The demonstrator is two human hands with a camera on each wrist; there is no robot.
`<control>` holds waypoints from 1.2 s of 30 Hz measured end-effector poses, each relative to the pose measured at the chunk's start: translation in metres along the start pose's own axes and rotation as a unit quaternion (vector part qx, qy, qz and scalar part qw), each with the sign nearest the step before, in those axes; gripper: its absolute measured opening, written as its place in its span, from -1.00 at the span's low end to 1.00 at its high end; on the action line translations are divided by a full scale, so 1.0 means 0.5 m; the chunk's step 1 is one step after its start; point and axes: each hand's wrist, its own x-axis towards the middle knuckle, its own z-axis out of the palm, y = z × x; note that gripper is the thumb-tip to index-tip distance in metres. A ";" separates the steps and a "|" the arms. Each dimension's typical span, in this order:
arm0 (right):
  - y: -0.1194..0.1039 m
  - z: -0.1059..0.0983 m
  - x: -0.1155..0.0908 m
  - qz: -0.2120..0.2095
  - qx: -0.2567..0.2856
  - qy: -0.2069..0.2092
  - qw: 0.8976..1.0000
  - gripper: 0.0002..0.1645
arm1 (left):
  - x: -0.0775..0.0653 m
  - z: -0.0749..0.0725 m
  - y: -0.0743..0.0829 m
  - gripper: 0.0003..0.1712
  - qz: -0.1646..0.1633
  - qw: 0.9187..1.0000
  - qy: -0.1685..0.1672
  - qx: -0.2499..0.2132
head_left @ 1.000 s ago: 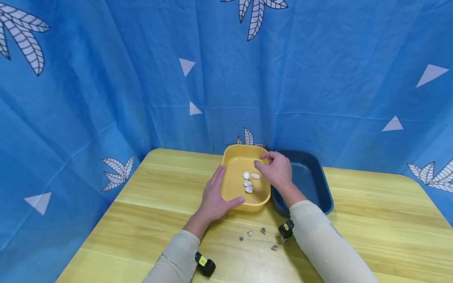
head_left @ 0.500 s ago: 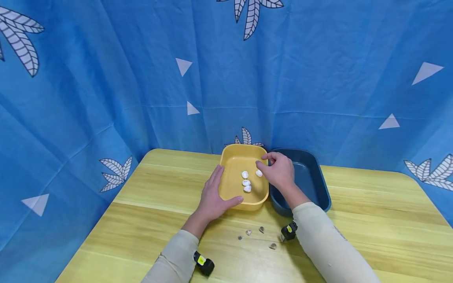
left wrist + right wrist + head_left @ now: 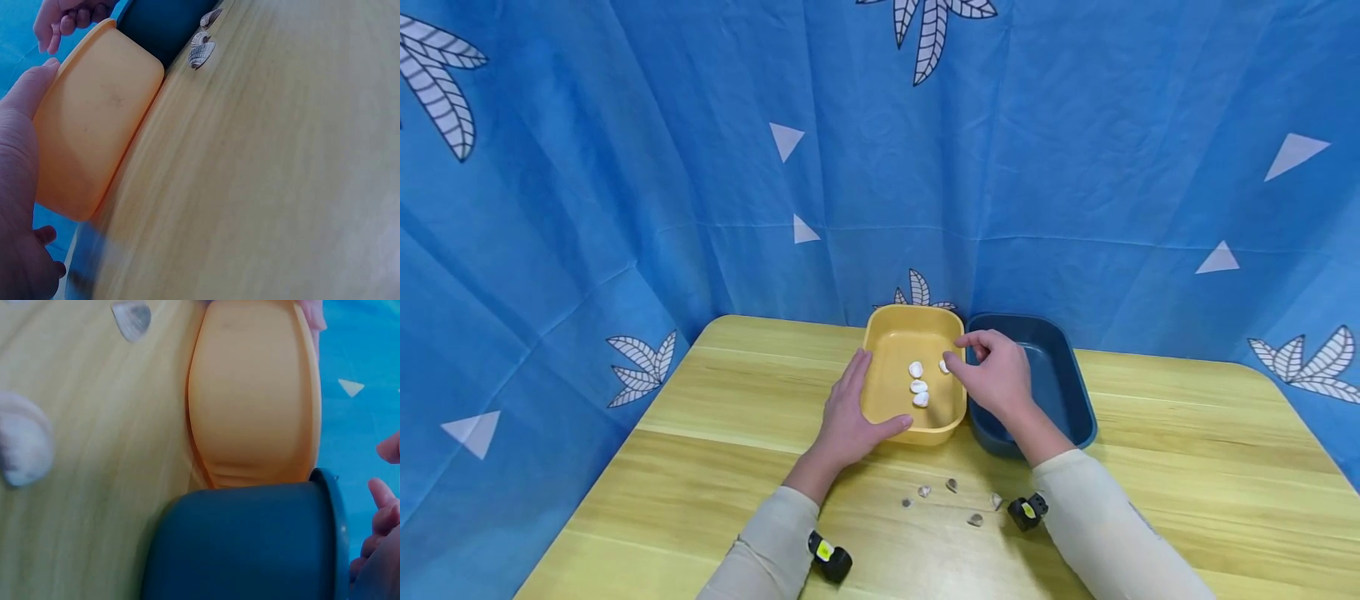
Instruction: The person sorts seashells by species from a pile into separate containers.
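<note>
A yellow tray (image 3: 887, 408) stands on the table with several white shells (image 3: 919, 387) in it. My left hand (image 3: 848, 417) rests against its left side, fingers straight, thumb on the near rim. In the left wrist view that thumb (image 3: 30, 87) lies along the rim. Over the tray's right edge is my right hand (image 3: 996, 371), its thumb and forefinger apart with nothing seen between them. One white shell (image 3: 943, 367) lies just beyond its thumb, partly hidden by it. In the right wrist view, the right hand's fingers (image 3: 382, 519) show at the edge.
A dark blue tray (image 3: 1078, 392) adjoins the yellow one on the right, partly beneath my right hand and forearm. Several small brownish shells (image 3: 975, 520) are scattered on the wooden table (image 3: 662, 467) in front of the trays. A blue patterned curtain (image 3: 895, 167) hangs behind the table.
My right hand has drawn slightly right relative to the yellow tray. The shell near its thumb has shifted a little right from its place one second ago. My left hand stays on the tray.
</note>
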 end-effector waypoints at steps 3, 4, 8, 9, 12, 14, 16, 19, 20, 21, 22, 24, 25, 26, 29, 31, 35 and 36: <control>-0.003 -0.008 -0.014 -0.010 0.004 0.002 1.000 -0.70 | -0.001 0.001 0.001 0.33 -0.005 1.000 -0.001 -0.002; -0.004 -0.011 -0.020 -0.014 0.004 0.003 1.000 -0.70 | -0.001 0.001 0.001 0.32 -0.007 1.000 -0.001 -0.002; -0.006 -0.022 -0.040 -0.038 0.017 0.010 0.999 -0.73 | -0.001 0.003 0.001 0.32 -0.011 1.000 0.004 -0.004; -0.008 -0.025 -0.045 -0.044 0.020 0.011 0.999 -0.75 | -0.001 0.003 0.001 0.33 -0.011 1.000 0.005 -0.003; -0.009 -0.032 -0.061 -0.061 0.032 0.017 0.997 -0.81 | 0.000 0.004 -0.001 0.34 -0.009 1.000 0.007 -0.003; -0.010 -0.037 -0.073 -0.070 0.036 0.020 0.997 -0.83 | 0.000 0.004 -0.002 0.34 -0.008 1.000 0.008 -0.003; -0.009 -0.040 -0.085 -0.079 0.038 0.021 0.996 -0.85 | -0.001 0.005 -0.005 0.34 -0.008 1.000 0.008 -0.001; -0.007 -0.046 -0.104 -0.094 0.039 0.019 0.995 -0.85 | -0.002 0.004 -0.009 0.34 -0.008 1.000 0.009 -0.002; -0.007 -0.049 -0.109 -0.098 0.039 0.019 0.994 -0.84 | -0.002 0.004 -0.010 0.34 -0.008 1.000 0.009 -0.002; -0.007 -0.052 -0.115 -0.101 0.038 0.019 0.994 -0.83 | -0.001 0.004 -0.010 0.34 -0.008 1.000 0.009 -0.003; -0.006 -0.055 -0.120 -0.103 0.038 0.020 0.994 -0.83 | -0.001 0.003 -0.009 0.33 -0.008 1.000 0.010 -0.005; -0.003 -0.061 -0.130 -0.104 0.035 0.020 0.994 -0.82 | 0.001 0.002 -0.008 0.33 -0.006 1.000 0.010 -0.007; -0.001 -0.063 -0.134 -0.104 0.033 0.020 0.994 -0.82 | 0.002 0.002 -0.006 0.33 -0.007 1.000 0.010 -0.008; 0.002 -0.066 -0.139 -0.104 0.031 0.019 0.994 -0.82 | 0.002 0.002 -0.006 0.33 -0.007 1.000 0.009 -0.009; 0.013 -0.072 -0.155 -0.101 0.031 0.016 0.994 -0.83 | 0.004 0.002 -0.004 0.35 -0.007 1.000 0.006 -0.006; 0.021 -0.076 -0.167 -0.100 0.035 0.018 0.994 -0.83 | 0.004 0.003 -0.004 0.35 -0.004 1.000 0.006 -0.004; 0.037 -0.081 -0.191 -0.096 0.050 0.018 0.994 -0.82 | 0.004 0.005 -0.004 0.35 -0.002 1.000 0.007 -0.001; 0.041 -0.083 -0.197 -0.095 0.055 0.017 0.994 -0.82 | 0.004 0.005 -0.004 0.35 -0.001 1.000 0.007 -0.001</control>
